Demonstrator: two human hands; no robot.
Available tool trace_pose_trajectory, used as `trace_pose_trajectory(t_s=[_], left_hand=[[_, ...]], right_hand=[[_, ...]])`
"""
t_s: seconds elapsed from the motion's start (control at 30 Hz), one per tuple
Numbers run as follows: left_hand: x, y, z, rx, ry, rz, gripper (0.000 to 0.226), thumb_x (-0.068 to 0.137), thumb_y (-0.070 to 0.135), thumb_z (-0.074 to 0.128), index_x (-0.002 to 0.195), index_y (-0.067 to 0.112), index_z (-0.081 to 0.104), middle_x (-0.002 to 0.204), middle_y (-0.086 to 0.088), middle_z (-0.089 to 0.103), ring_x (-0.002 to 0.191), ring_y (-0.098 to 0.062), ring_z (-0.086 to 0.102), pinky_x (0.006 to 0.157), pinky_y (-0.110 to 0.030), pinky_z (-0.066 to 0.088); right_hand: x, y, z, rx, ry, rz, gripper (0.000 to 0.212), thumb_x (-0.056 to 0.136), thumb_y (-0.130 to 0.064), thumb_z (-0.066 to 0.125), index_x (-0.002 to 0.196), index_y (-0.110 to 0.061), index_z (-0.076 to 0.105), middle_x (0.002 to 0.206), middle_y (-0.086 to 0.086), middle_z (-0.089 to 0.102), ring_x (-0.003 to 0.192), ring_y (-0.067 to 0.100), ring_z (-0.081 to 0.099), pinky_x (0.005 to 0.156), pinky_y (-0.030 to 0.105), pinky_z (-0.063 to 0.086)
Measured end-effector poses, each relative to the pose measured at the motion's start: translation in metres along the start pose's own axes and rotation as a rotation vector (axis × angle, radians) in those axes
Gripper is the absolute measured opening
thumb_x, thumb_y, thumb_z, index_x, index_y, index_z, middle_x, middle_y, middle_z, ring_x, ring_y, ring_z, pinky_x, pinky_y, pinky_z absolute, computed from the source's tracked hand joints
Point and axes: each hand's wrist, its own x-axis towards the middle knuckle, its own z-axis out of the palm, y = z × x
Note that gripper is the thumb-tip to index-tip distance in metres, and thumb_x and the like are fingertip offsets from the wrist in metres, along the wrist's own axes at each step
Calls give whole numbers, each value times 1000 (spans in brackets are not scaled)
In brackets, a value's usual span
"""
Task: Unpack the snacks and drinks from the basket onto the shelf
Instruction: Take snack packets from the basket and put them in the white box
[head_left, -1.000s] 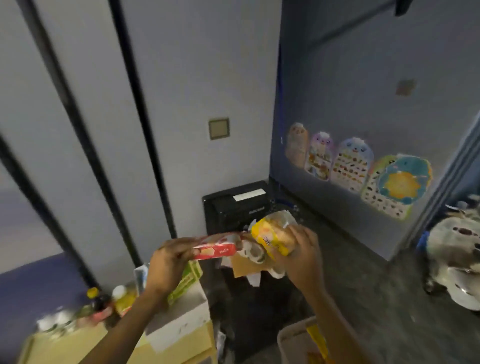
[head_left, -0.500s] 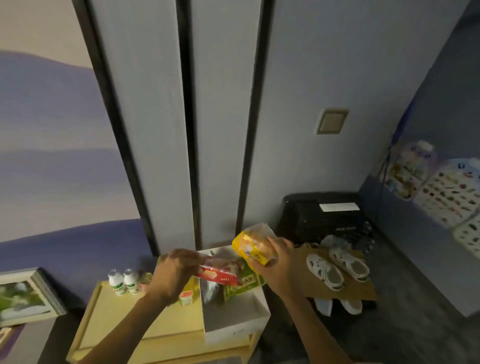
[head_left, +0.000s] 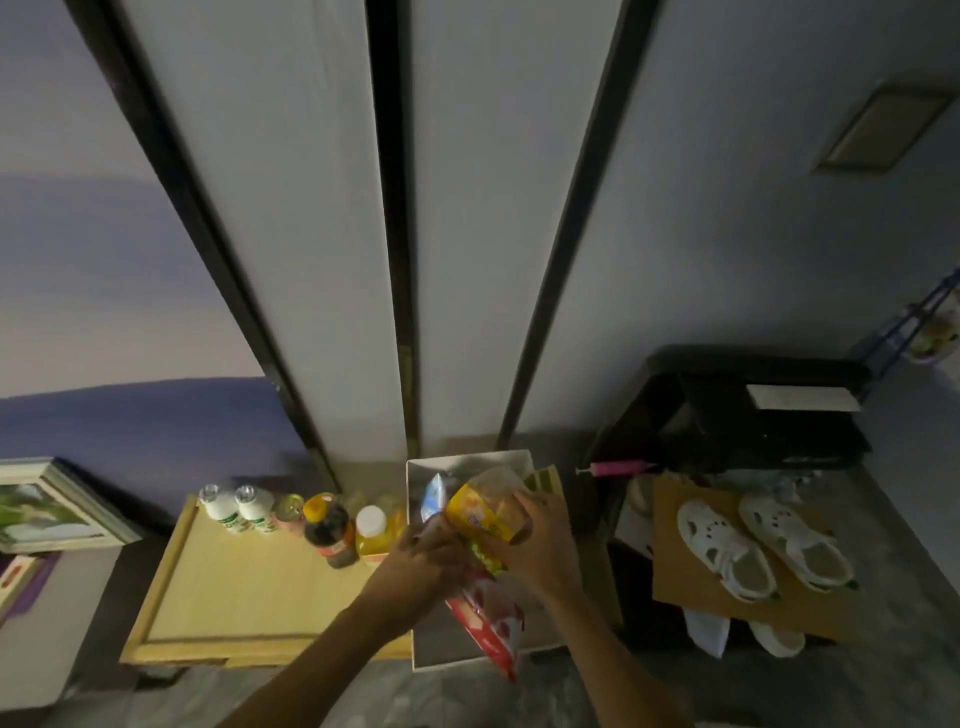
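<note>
Left hand (head_left: 418, 566) gripping the red packet (head_left: 485, 629) and right hand (head_left: 540, 543) clasping the yellow snack bag (head_left: 480, 514) are now descending from mid-air into the white box (head_left: 467, 458) on the shelf (head_left: 234, 582); placement is nearing.

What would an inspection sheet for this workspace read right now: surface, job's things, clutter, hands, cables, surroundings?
Surface: pale wooden shelf, with a white box at its right end.
Job's things: two small white bottles, a dark bottle and an orange bottle stand along the shelf's back edge; a blue packet sits in the white box; the basket is out of view.
Clutter: white shoes on cardboard; a framed picture at the left.
Hands: left hand grips a red packet; right hand holds a yellow packet; both are over the box.
Cables: nothing seen.
Surroundings: grey wall panels; a black case on the floor.
</note>
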Motion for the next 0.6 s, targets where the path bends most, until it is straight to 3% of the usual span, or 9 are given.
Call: trace_pose_trajectory(t_s=[0.07,0.1,0.23,0.33,0.5,0.6], left_hand=[[1,-5,11,-87,48,17,35,82,43,85,116,46,75,127,24,71,135,-9,59,99,-41,54],[1,-8,16,-158,95,21,26,89,42,79,115,44,76,127,22,72,132,-7,61,98,-38,55],[1,-16,20,-268,143,-55,21,95,44,68,112,40,80,131,21,72,127,-1,63,102,-30,52],[-5,-17,27,-227,80,-94,25,94,47,70,118,45,76,137,25,67,135,-1,57,106,-35,48],[-8,-5,12,-232,61,-171,35,88,42,82,122,46,73,134,22,69,135,-5,56,110,-37,44],[-5,5,-15,-284,143,-249,40,84,45,86,121,40,75,127,15,75,122,-15,68,101,-41,56]], right_hand=[[4,6,8,-65,-10,-21,94,73,-94,59,144,-33,56,140,-8,60,129,12,56,96,9,35],[5,10,13,-81,-18,-9,93,75,-91,61,147,-32,54,142,-8,59,130,12,55,94,8,30],[7,22,17,-82,-71,7,86,77,-85,69,145,-35,53,137,-11,61,125,11,59,95,21,44],[5,26,13,-57,-76,16,89,76,-87,70,147,-38,50,137,-13,60,125,9,57,99,30,52],[3,22,7,-61,-82,-3,96,73,-96,61,149,-39,46,143,-17,58,133,8,54,107,37,54],[-2,15,-9,-50,-59,0,104,73,-101,53,152,-33,49,152,-13,55,141,13,52,112,41,51]])
